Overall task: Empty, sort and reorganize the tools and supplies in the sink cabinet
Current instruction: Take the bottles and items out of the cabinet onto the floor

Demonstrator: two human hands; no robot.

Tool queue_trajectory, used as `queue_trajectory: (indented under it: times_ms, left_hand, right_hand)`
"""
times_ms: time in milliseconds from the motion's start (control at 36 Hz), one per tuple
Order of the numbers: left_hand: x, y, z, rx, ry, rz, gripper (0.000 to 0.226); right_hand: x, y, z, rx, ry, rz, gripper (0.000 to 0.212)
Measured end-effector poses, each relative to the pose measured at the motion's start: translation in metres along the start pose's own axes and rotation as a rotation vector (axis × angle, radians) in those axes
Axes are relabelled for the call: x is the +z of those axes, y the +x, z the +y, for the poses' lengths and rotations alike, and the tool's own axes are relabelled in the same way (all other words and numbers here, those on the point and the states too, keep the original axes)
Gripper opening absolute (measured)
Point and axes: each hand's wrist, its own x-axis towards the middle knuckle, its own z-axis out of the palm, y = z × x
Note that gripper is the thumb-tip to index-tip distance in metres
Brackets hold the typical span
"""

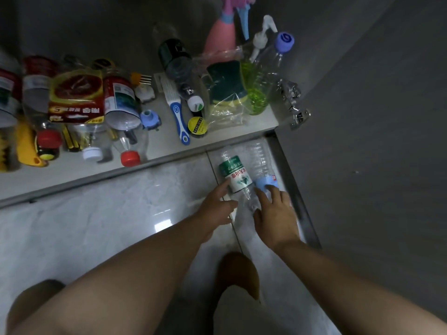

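On the far left of the cabinet shelf I saw a yellow utility knife lying among red-labelled bottles, and right of them a clear bottle with a red cap near the shelf's front edge. Further right lay a blue-and-white brush with a yellow roll of PVC tape just beside its handle. Right of those, a green sponge in a clear bag leaned against a pump bottle of green liquid, with a pink spray bottle behind them.

In front of the shelf, on the glossy tiled floor, two plastic bottles lay side by side near the open cabinet door. The left hand was released, its fingers stretched forward and its index finger touching the side of the green-labelled water bottle. Just right of that one lay the blue-labelled water bottle. The right hand was spread over its near end, fingers splayed and not closed round it. The fingertips seemed to rest on the blue label, though the blur left me unsure of the contact.
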Motion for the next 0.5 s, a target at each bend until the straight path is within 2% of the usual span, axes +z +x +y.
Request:
queue_trajectory:
  times_ms: [194, 250, 361, 417, 500]
  left_hand:
    - [0.017, 0.016, 0.008, -0.032, -0.020, -0.089, 0.069]
    - [0.022, 0.022, 0.012, -0.029, -0.025, -0.093, 0.068]
    - [0.030, 0.031, 0.023, -0.002, -0.060, -0.159, 0.053]
    - [0.029, 0.031, 0.029, 0.053, 0.002, -0.152, 0.052]
    - [0.018, 0.029, 0.034, 0.123, 0.187, 0.007, 0.052]
  right_hand:
    - [-0.009, 0.010, 0.002, 0.170, 0.047, -0.066, 0.069]
    - [-0.009, 0.008, 0.001, 0.109, 0.050, 0.000, 0.068]
    - [0.001, 0.004, 0.001, -0.168, 0.050, 0.123, 0.065]
    - [0.009, 0.007, 0.002, -0.244, -0.102, 0.044, 0.073]
    - [0.015, 0.019, 0.010, -0.248, -0.347, -0.107, 0.082]
